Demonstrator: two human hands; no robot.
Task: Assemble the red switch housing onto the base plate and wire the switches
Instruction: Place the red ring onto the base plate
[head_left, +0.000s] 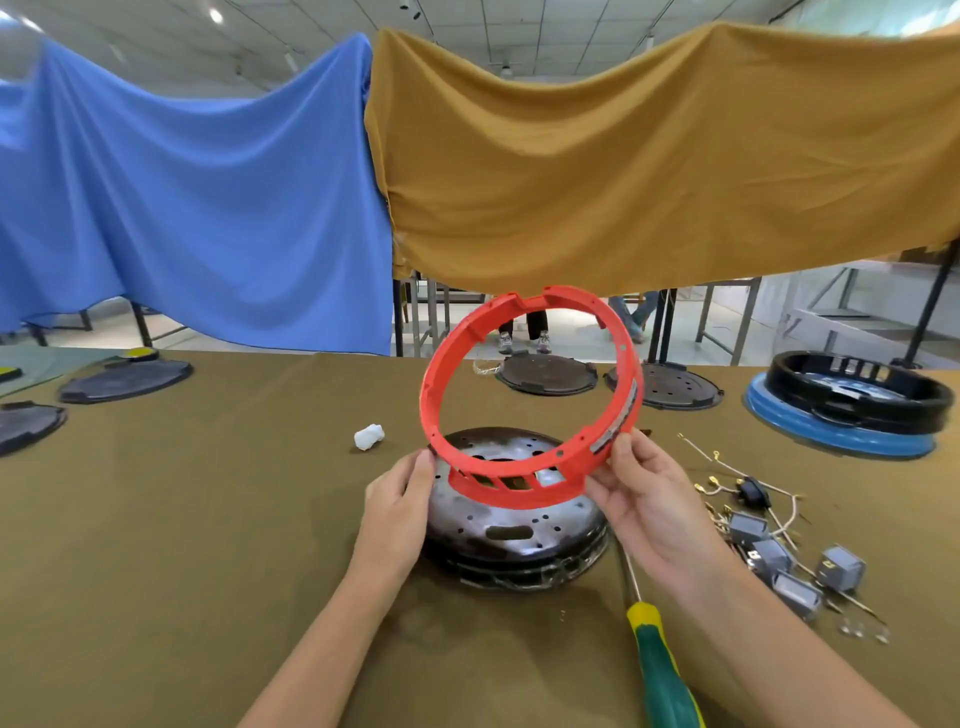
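Observation:
The red ring-shaped switch housing (524, 488) is tilted up on edge above the round metal base plate (511, 525), which lies on a short stack of similar plates at the table's middle. My left hand (400, 499) holds the ring's lower left rim. My right hand (641, 493) grips its lower right rim, thumb on the outside. The ring's slotted window section faces me at the bottom. Several grey switches (779, 558) with wires and terminals (737, 483) lie on the table to the right.
A green and yellow screwdriver (660, 665) lies beside my right forearm. A small white plastic part (369, 436) sits left of the plates. Dark plates (124, 382) lie at the far left and back. A black housing on a blue base (852, 410) stands far right.

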